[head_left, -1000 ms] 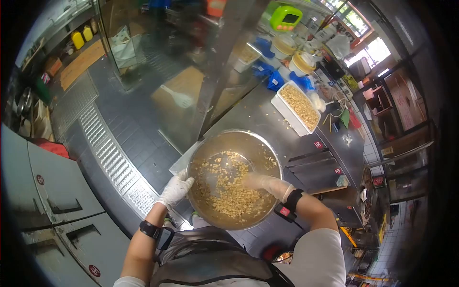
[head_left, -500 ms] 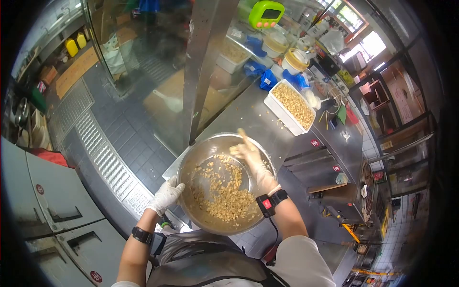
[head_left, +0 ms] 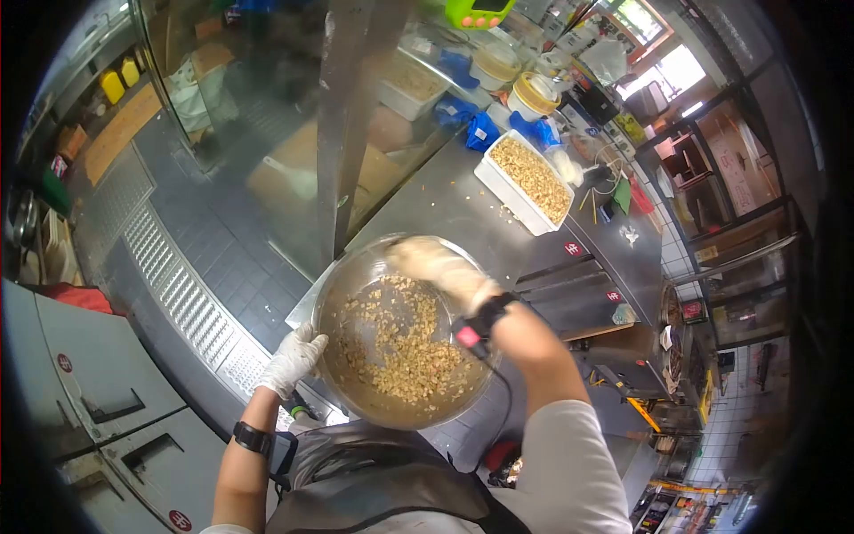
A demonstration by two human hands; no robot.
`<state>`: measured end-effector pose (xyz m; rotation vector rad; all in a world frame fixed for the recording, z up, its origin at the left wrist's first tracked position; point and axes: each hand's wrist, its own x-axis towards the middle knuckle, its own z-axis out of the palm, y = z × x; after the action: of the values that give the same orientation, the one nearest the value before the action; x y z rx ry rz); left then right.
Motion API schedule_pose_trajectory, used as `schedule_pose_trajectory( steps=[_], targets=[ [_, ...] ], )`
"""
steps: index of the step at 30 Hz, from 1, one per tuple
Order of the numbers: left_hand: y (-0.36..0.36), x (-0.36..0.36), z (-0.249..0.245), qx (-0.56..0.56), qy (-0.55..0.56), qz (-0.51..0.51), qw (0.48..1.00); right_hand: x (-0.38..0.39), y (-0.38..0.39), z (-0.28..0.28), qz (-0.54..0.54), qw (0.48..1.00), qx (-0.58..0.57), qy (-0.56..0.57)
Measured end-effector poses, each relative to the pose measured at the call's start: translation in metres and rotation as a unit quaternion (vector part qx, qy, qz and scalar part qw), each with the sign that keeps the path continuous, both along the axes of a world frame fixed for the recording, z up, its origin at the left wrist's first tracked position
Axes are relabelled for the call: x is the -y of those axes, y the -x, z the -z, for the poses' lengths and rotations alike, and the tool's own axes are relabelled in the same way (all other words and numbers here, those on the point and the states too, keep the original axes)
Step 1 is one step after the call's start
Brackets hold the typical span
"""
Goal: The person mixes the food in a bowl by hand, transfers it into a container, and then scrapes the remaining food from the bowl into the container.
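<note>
A large round metal bowl stands tilted at the near corner of the steel counter, right in front of me. Loose pale-brown chopped pieces, resembling chopped nuts, lie across its bottom, thickest on the near side. My left hand, in a white glove, grips the bowl's left rim with the thumb over the edge. Over the bowl's far inner wall is my gloved right hand, smeared by motion; its fingers cannot be made out clearly. A white rectangular tub, heaped with similar pieces, sits farther back on the counter.
Blue packets and lidded tubs stand behind the white tub. A metal post and glass panel rise beyond the bowl. Grey cabinets are at left, beside a floor drain grate. Crumbs dot the counter.
My right hand has swept leftward along the bowl's far inside wall. My left hand keeps its hold on the rim. The whole view has shifted slightly.
</note>
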<state>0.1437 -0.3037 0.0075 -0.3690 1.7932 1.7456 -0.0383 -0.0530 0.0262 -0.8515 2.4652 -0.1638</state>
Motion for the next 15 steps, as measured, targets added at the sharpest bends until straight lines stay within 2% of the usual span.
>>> schedule_pose_trajectory(
  steps=[1,3,5,6,7,9,11,12,14,15],
  targets=[
    [0.0,-0.002,0.001,0.009,0.02,-0.001,1.0,-0.031,0.006,0.01,0.117,0.993,0.033,0.012],
    [-0.002,-0.002,0.015,0.021,0.034,-0.005,0.999,-0.1,-0.018,0.06,0.174,0.978,0.008,0.113],
    [-0.007,-0.004,0.044,-0.075,0.085,-0.015,0.993,-0.128,-0.082,0.08,0.321,0.944,0.026,0.071],
    [-0.008,-0.006,0.035,-0.071,0.083,-0.014,0.994,-0.149,-0.102,0.112,0.299,0.941,0.148,-0.046],
    [-0.004,-0.008,0.017,-0.052,0.083,-0.007,0.995,-0.145,-0.108,0.104,0.301,0.94,0.153,-0.046],
    [0.0,-0.006,0.009,-0.023,0.093,-0.008,0.995,-0.126,-0.124,0.08,0.361,0.914,0.15,0.105],
    [-0.001,-0.003,0.027,-0.101,0.065,0.002,0.993,-0.1,-0.138,0.051,0.415,0.861,0.149,0.253],
    [-0.003,0.0,0.046,-0.105,0.029,-0.004,0.994,-0.093,-0.139,0.047,0.44,0.825,0.144,0.324],
    [0.001,-0.002,0.013,-0.074,0.039,0.005,0.996,-0.1,-0.076,0.108,0.526,0.834,0.097,0.138],
    [0.003,-0.003,0.002,-0.048,0.043,0.013,0.998,-0.091,-0.069,0.124,0.519,0.837,0.099,0.139]
  ],
)
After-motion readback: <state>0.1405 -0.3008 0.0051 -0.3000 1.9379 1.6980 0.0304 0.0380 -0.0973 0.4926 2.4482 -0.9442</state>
